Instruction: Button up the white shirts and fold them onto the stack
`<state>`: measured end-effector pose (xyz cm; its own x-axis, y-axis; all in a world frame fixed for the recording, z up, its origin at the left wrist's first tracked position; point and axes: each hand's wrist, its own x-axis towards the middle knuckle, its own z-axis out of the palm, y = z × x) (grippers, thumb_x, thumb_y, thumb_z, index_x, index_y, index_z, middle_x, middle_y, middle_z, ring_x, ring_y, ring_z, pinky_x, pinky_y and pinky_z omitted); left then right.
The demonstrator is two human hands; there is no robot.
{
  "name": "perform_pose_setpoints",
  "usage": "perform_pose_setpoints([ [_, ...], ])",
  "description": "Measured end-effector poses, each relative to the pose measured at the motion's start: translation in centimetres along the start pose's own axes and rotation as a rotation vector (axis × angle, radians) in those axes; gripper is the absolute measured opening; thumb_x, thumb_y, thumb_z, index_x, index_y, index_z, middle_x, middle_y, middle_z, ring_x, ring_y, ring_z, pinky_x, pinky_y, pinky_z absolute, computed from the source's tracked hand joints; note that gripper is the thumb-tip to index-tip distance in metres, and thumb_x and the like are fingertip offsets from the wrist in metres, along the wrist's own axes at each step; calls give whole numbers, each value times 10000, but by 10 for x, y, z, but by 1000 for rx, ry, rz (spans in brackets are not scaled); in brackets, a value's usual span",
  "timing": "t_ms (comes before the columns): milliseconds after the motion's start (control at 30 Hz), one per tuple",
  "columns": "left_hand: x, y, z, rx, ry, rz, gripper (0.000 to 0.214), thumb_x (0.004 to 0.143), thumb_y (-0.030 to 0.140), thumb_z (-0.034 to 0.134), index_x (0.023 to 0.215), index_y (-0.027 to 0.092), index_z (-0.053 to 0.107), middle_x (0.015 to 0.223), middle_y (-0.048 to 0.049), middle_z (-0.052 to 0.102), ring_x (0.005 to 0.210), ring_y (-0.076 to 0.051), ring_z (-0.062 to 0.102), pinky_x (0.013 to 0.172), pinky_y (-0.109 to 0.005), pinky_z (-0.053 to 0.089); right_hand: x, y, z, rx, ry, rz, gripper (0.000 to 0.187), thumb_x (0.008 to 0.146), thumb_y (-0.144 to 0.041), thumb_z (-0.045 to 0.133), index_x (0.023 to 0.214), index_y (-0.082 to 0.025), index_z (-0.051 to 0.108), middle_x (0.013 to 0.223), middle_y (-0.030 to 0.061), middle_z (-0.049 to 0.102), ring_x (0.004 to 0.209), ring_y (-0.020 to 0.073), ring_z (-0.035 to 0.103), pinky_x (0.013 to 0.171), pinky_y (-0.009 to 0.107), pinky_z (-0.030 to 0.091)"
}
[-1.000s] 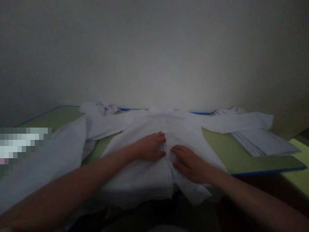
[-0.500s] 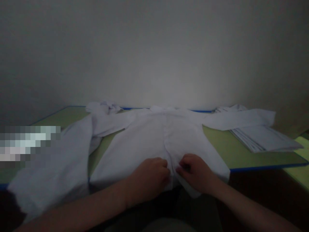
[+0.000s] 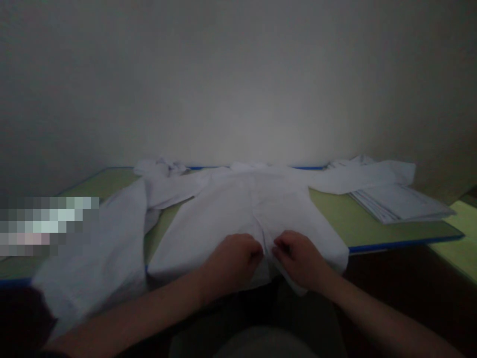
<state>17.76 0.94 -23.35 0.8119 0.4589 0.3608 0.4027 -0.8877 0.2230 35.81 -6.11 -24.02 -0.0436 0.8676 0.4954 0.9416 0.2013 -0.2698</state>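
A white long-sleeved shirt (image 3: 223,219) lies spread with its collar toward the wall and its hem hanging over the near table edge. My left hand (image 3: 238,258) is closed in a pinch on the left side of the front opening, low near the hem. Just across the opening, my right hand (image 3: 300,258) pinches the other front edge, thumb and forefinger together. The two edges part in a narrow gap between my hands. Buttons, if any, are too dark and small to make out.
More white cloth (image 3: 100,238) drapes over the table edge at the left. A stack of folded white garments (image 3: 406,204) lies under the shirt's right sleeve. The green table (image 3: 335,219) has a blue rim and stands against a grey wall (image 3: 238,89). A pixelated patch covers the far left.
Both hands have moved up slightly, still at the front opening, and the gap between the shirt's edges shows wider. The view has shifted a little.
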Motion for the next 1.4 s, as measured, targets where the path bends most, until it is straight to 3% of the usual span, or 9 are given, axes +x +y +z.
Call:
perform_pose_setpoints([
  [267,8,-10,8,-409,-29,-213,177,718,270,520,712,179,672,657,-14,657,633,-147,591,564,-224,408,-7,-18,12,-52,96,-54,119,813,-241,517,790,-186,620,745,26,600,750,154,510,722,285,323],
  [567,12,-12,18,-937,-83,-418,178,642,243,623,777,130,592,611,-9,633,573,-135,610,575,-254,497,-12,-14,19,8,162,-87,166,824,-279,512,849,-193,651,803,42,638,791,161,545,771,296,347],
  [733,13,-14,16,-926,-97,-377,189,649,238,622,793,143,545,582,3,624,563,-146,621,564,-263,497,-12,-14,17,31,115,-132,150,819,-281,530,801,-196,651,766,29,640,766,149,551,795,303,336],
  [967,13,-20,15,-952,-134,-311,141,628,138,579,736,160,491,557,19,608,542,-140,614,529,-241,484,-17,-11,20,42,64,-210,142,808,-266,538,872,-200,647,845,41,645,838,164,547,827,316,343],
  [1100,13,-22,14,-932,-155,-279,162,604,125,588,727,162,490,560,24,605,552,-139,613,526,-234,480,-16,-8,10,150,-64,-292,205,840,-247,476,949,-198,643,913,49,648,868,153,561,799,279,384],
  [1200,15,-20,9,-960,-168,-311,188,579,116,610,722,159,495,580,22,612,578,-143,622,561,-250,499,-13,-10,6,175,-109,-240,241,860,-214,424,940,-200,651,888,37,661,824,134,582,754,246,403],
  [1400,15,-14,9,-1084,-135,-422,200,626,198,623,736,162,460,580,22,593,568,-149,626,585,-292,517,-10,-19,15,171,8,-60,162,791,-220,522,832,-216,678,768,8,670,711,127,593,670,230,397],
])
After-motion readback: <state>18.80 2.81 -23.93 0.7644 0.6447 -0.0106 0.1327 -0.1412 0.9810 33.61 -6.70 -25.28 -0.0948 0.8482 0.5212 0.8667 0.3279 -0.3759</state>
